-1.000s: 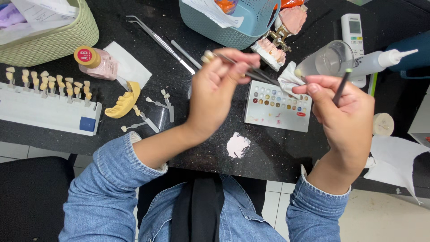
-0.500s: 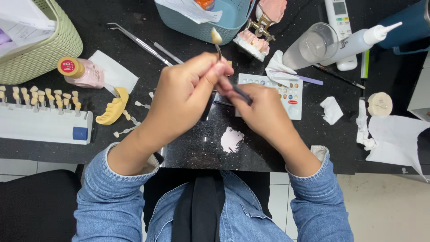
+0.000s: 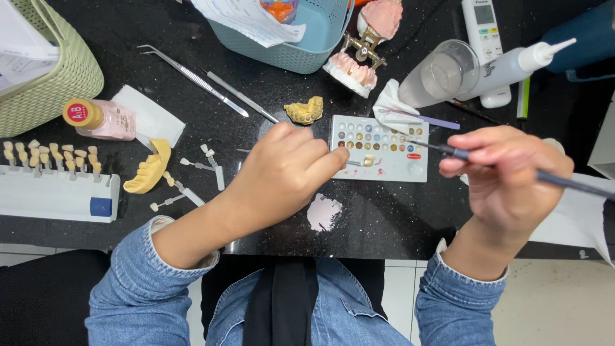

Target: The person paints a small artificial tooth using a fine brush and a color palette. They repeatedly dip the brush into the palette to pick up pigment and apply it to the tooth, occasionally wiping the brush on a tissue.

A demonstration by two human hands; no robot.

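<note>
both hands are now apart, no longer joined over the counter [image 3: 192, 115]. left hand [image 3: 282, 173] is curling loosely by the white palette [image 3: 379, 157], its fingertips pinching a small tooth piece [image 3: 368, 160] at the palette's edge. right hand [image 3: 506, 173] is closing around a thin brush [image 3: 500, 163], tip pointing over the palette.

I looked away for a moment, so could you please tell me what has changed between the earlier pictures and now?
The hands have come apart. The left hand dropped to the table, its fingers holding a small tooth piece at the white colour palette. The right hand drew away to the right, still gripping the thin brush, tip towards the palette. The yellow casts, shade guide and baskets stayed put.
</note>
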